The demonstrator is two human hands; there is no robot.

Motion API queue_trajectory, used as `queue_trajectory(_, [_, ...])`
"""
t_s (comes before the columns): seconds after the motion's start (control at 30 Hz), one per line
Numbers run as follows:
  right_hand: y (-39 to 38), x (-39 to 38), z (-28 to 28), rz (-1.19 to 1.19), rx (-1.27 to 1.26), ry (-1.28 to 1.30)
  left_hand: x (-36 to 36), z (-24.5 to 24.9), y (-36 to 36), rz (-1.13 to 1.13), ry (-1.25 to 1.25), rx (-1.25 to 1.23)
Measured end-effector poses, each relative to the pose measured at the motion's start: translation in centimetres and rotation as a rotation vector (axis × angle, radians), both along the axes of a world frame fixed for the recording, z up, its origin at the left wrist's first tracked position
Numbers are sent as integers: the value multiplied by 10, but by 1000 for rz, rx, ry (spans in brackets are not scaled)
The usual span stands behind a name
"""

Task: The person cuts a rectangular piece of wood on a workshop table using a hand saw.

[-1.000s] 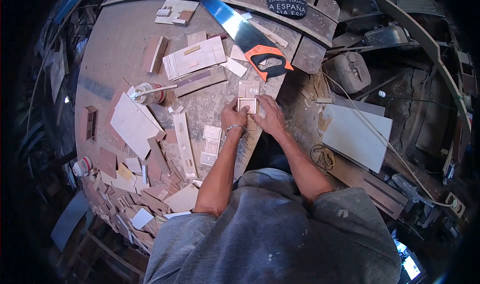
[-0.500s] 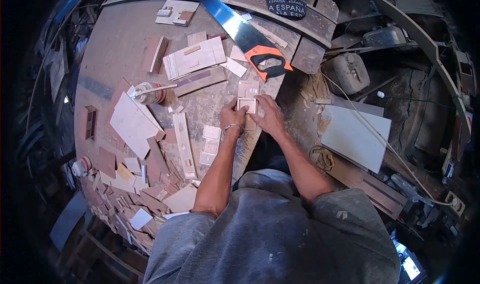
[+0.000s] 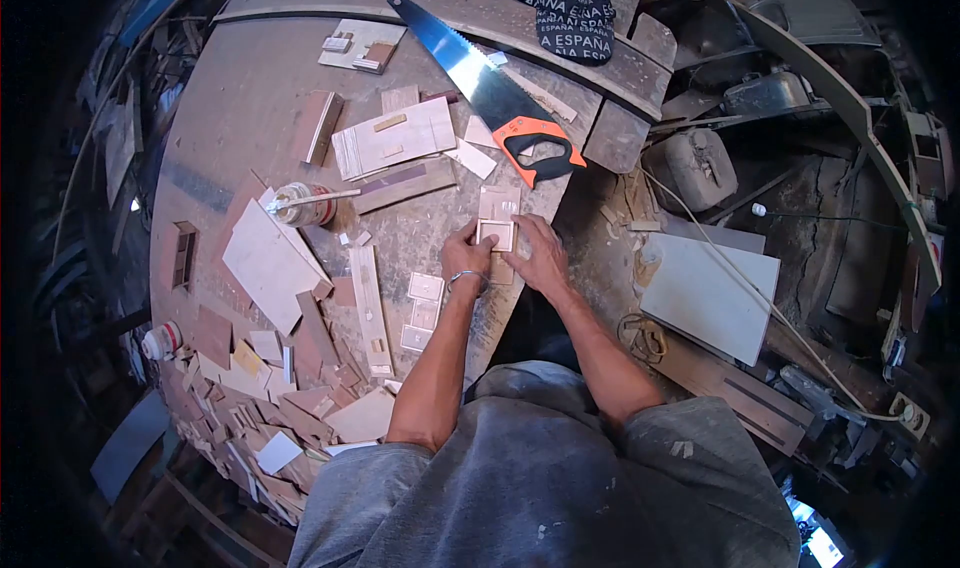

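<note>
Between my two hands is a small square wooden frame (image 3: 498, 229) with a thin raised rim, lying on a flat wooden board (image 3: 494, 197). My left hand (image 3: 468, 255) grips its left side, the thumb reaching over the lower left corner. Along the right side, my right hand (image 3: 542, 258) is closed on the same frame, fingers at its upper right edge. Just left of my left wrist lie small pale framed pieces (image 3: 423, 311) in a column. A handsaw (image 3: 485, 86) with an orange and black handle rests beyond my hands.
Thin boards (image 3: 393, 138) and a jar with a stick across it (image 3: 303, 205) stand on the worktable (image 3: 240, 98). Offcuts (image 3: 300, 408) pile up at the lower left. A patterned cap (image 3: 572, 16) lies at the back. Right of the table edge are a jerrycan (image 3: 692, 168) and a white panel (image 3: 712, 296).
The whole view has shifted, so the table and hands appear slightly lower. Both hands remain on the small frame, with little visible change in grip.
</note>
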State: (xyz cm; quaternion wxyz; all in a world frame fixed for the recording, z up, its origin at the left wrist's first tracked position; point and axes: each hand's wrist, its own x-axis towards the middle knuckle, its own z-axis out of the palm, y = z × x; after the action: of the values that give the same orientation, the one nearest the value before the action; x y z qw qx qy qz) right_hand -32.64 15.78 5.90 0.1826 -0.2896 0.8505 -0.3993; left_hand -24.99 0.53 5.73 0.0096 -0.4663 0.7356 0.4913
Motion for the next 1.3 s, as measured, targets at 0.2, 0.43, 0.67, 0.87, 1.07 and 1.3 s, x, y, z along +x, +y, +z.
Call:
queue_trajectory(0.2, [1, 1, -4, -9, -9, 13, 1, 3, 1, 2, -16, -4])
queue_trajectory(0.43, [1, 2, -6, -2, 20, 21, 5, -9, -4, 22, 59, -3])
queue_trajectory(0.67, [-3, 2, -3, 0, 53, 25, 6, -1, -6, -44, 5, -60])
queue_trajectory(0.87, [-4, 1, -2, 1, 87, 18, 2, 1, -12, -126, -35, -71])
queue_trajectory(1.07, [-7, 2, 0, -7, 90, 27, 0, 14, -17, -145, -66, -32])
queue_trajectory(1.3, [-6, 0, 0, 12, 125, 16, 3, 5, -15, -144, -21, -77])
